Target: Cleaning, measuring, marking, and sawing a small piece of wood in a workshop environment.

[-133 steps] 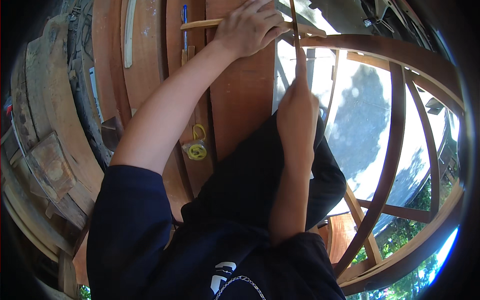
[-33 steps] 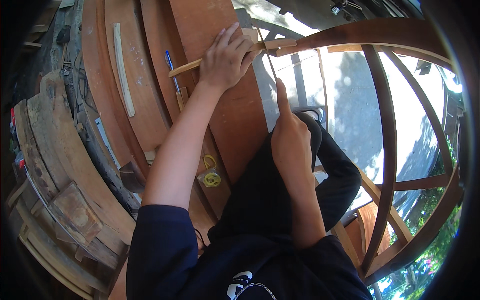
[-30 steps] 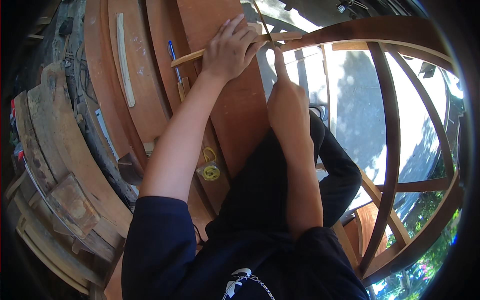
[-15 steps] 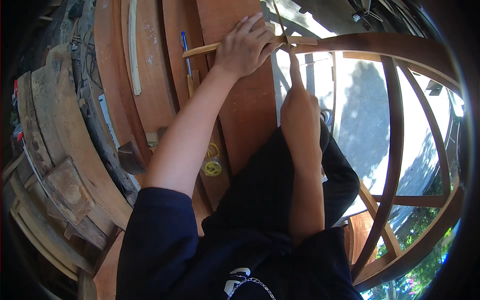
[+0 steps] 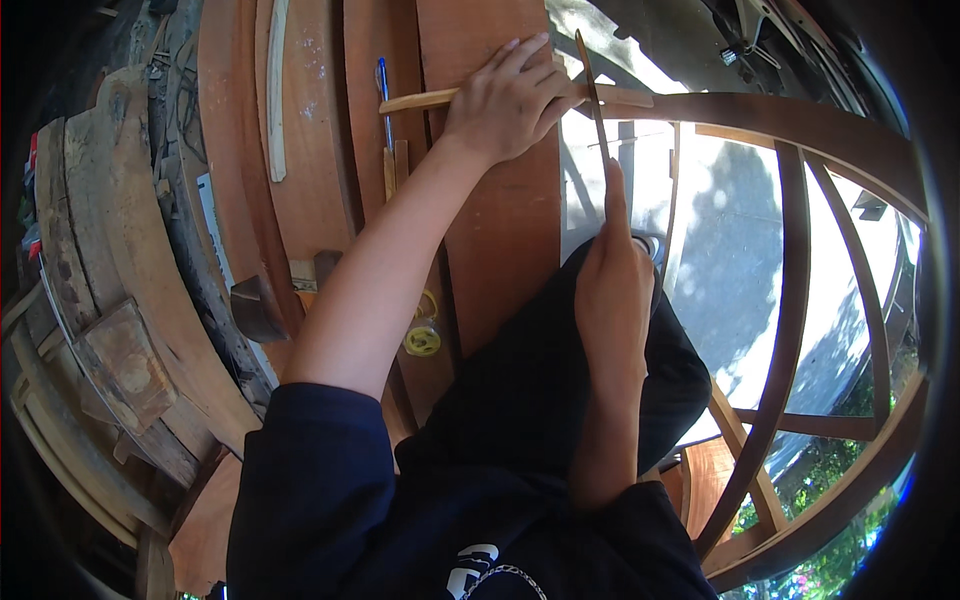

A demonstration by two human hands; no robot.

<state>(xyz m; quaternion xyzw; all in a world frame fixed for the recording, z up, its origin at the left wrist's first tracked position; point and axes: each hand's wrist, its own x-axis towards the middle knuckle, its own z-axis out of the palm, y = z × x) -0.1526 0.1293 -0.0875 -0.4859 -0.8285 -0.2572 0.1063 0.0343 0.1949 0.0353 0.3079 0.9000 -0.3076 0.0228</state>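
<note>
My left hand [image 5: 505,110] presses a narrow wooden strip [image 5: 418,100] down on a wide reddish-brown board [image 5: 500,220]. The strip lies crosswise, and its right end sticks out past the board's edge. In my right hand [image 5: 612,295] is a long tool with a thin blade [image 5: 597,95], seen nearly edge-on, so its exact kind is unclear. My index finger lies along it, and the blade crosses the strip just right of my left hand. A blue pen [image 5: 382,80] lies by the strip's left end.
A clear round object with a yellow rim [image 5: 422,340] rests on the boards beside my left forearm. More planks [image 5: 300,130] and rough timber [image 5: 150,200] lie to the left. A curved wooden frame [image 5: 790,250] stands at the right over sunlit floor.
My right hand has drawn the thin-bladed tool back toward me, so its tip is nearer. My left hand stays on the strip. The whole view has shifted slightly.
</note>
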